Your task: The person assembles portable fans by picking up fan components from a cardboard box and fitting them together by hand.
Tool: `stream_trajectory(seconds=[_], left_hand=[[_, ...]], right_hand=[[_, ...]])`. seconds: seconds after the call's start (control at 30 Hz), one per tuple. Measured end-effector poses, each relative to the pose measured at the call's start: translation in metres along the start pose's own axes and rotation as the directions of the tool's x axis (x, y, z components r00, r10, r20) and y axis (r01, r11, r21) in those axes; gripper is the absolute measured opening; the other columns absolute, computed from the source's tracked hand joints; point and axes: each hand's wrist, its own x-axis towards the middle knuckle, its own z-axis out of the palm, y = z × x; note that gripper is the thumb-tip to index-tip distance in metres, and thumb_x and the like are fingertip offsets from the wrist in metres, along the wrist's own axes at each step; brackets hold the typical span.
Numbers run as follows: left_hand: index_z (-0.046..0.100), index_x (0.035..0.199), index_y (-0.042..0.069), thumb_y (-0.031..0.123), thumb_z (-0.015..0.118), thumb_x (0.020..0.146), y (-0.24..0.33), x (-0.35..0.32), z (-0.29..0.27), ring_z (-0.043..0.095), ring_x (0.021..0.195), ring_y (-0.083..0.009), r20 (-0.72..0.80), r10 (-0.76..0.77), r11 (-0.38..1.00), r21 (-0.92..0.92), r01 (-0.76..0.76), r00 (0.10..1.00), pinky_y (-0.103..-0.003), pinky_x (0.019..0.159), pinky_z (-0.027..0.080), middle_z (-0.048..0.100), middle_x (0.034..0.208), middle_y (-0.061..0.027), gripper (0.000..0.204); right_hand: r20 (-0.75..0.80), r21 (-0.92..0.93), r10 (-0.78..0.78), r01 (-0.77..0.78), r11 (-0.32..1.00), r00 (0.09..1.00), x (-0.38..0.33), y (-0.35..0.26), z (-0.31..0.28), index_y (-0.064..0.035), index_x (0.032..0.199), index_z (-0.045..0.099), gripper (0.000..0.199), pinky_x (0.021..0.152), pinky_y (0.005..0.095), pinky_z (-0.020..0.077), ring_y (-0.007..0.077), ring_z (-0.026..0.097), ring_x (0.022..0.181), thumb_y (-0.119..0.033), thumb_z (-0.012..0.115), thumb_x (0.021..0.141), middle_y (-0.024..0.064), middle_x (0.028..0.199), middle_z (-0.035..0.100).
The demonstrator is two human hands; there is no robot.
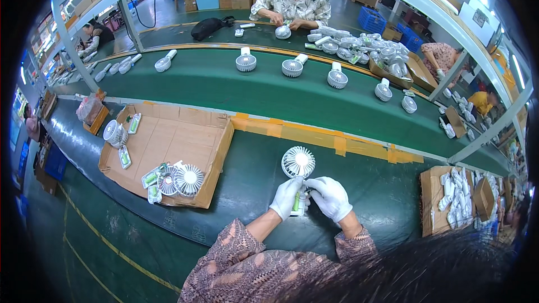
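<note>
A white handheld fan (298, 161) lies in front of me on the dark green bench, its round grille pointing away. Its handle is uncovered and shows a green battery (296, 204). My left hand (286, 197), in a white glove, is closed round the left side of the handle. My right hand (331, 197), gloved too, has its fingertips pinched together at the handle's top, just below the grille. Whatever small part sits between them is too small to make out. My fingers hide the fan's neck.
Left of my hands, a shallow cardboard tray (168, 118) bears several fan heads and green-and-white handle parts. To the right stands a box of white handle shells (457, 196). Beyond the taped ledge, a green conveyor (208, 81) carries several fans. A person (295, 3) works across it.
</note>
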Motion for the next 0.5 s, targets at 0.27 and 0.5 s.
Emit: stream_trajectory(seconds=[0.27,0.5], left_hand=[[0.053,0.094,0.006,0.038,0.045,0.094,-0.002,0.003,0.003,0.057,0.054,-0.0159,0.010,-0.017,0.999,-0.036,0.017,1.000,-0.029,0.046,0.050,0.055,0.073,-0.0071,0.033],[0.056,0.100,0.004,0.038,0.044,0.094,-0.009,0.006,-0.004,0.059,0.063,-0.0160,0.007,0.019,1.000,0.009,-0.019,1.000,-0.030,0.055,0.052,0.059,0.080,-0.0069,0.037]], right_hand=[[0.078,-0.210,-0.069,0.084,0.974,0.995,0.000,0.006,-0.003,-0.0116,0.096,0.062,0.027,0.067,0.0376,0.0475,0.0291,0.059,0.078,-0.004,0.059,0.070,0.0091,0.085,0.061],[-0.025,-0.081,-0.092,0.090,0.993,0.995,-0.002,-0.003,0.012,-0.0078,0.094,0.063,0.024,0.067,0.0376,0.0474,0.0302,0.059,0.072,-0.003,0.060,0.070,0.0104,0.080,0.063]])
